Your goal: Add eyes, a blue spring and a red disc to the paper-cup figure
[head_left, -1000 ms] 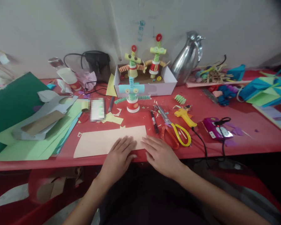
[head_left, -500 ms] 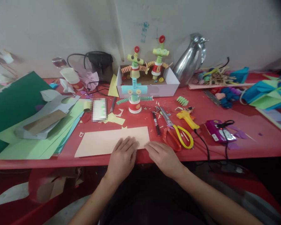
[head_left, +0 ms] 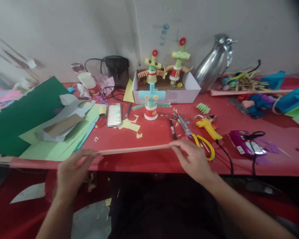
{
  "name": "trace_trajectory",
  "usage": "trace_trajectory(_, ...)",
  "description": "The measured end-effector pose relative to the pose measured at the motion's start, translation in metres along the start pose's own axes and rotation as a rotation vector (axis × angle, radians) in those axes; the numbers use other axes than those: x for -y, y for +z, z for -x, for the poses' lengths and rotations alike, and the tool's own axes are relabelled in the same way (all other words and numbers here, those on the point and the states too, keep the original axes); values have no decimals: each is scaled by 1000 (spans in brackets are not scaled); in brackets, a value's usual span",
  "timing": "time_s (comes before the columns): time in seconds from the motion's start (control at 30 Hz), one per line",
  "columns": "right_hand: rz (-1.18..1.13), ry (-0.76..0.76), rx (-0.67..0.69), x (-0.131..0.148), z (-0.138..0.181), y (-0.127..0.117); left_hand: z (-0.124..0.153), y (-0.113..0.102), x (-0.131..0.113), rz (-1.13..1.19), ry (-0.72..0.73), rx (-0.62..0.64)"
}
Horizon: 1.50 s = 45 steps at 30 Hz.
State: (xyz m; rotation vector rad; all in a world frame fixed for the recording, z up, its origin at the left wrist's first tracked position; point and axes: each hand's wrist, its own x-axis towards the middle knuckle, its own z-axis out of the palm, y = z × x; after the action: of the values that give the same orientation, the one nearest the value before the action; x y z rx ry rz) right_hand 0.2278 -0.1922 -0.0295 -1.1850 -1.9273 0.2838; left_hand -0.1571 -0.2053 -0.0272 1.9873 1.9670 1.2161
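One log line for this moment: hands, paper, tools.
left hand: grips paper, left end | right hand: grips right end | paper: seen edge-on | beyond right hand: scissors, marker

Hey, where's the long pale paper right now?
In the head view, the pale paper is just below centre, seen nearly edge-on, its ends held by the left hand and the right hand, nearer the wearer than the blue-headed figure.

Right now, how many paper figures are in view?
3: left figure and right figure in the box, blue-headed figure on the table before it. Others low in the box could be hidden.
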Motion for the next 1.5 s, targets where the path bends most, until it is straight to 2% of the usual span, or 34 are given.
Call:
trace_trajectory(0.07,-77,86,0,3,-23,-1,-18,-14,0,159,-278,-11)
trace_trajectory(0.13,-164,178,76,-1,-44,7,-36,-12,0,352,-411,68)
trace_trajectory(0.23,-325,353,209,-17,-62,30,-56,7,7,508,-528,151)
trace_trajectory(0.37,-397,439,210,-33,-58,54,-63,25,21,583,-626,145)
trace_trajectory(0.47,-485,495,154,-27,-46,56,-54,18,22,779,-710,82)
trace_trajectory(0.53,-540,538,103,-18,-38,54,-39,13,14,981,-740,7)
trace_trajectory(0.67,-728,653,-31,-1,-28,50,2,21,-11,1274,-595,-96)
trace_trajectory(0.77,-928,770,-116,5,-23,48,24,37,-29,1351,-525,-297)
trace_trajectory(0.83,-979,803,-128,10,-19,50,32,48,-46,1382,-571,-263)
trace_trajectory(0.87,-982,807,-132,13,-16,52,34,55,-57,1388,-618,-166)
trace_trajectory(0.93,-947,794,-142,22,-8,60,37,69,-85,1353,-715,58)
trace_trajectory(0.97,-906,778,-147,28,-3,64,39,77,-99,1298,-755,102)
trace_trajectory(1.03,-803,724,-125,36,8,68,40,91,-121,1177,-752,68)
trace_trajectory(1.1,-706,653,-50,35,18,61,39,101,-130,1077,-710,62)
trace_trajectory(1.17,-546,559,14,22,25,40,33,103,-125,1043,-681,80)
trace_trajectory(1.27,73,337,-83,-18,30,-3,16,95,-108,1072,-674,146)
trace_trajectory(1.33,356,302,36,-48,32,-25,3,88,-99,1085,-697,162)
trace_trajectory(1.4,443,295,164,-71,32,-34,-9,83,-94,1100,-743,116)
trace_trajectory(1.5,423,347,285,-88,28,-36,-22,81,-90,1121,-807,39)
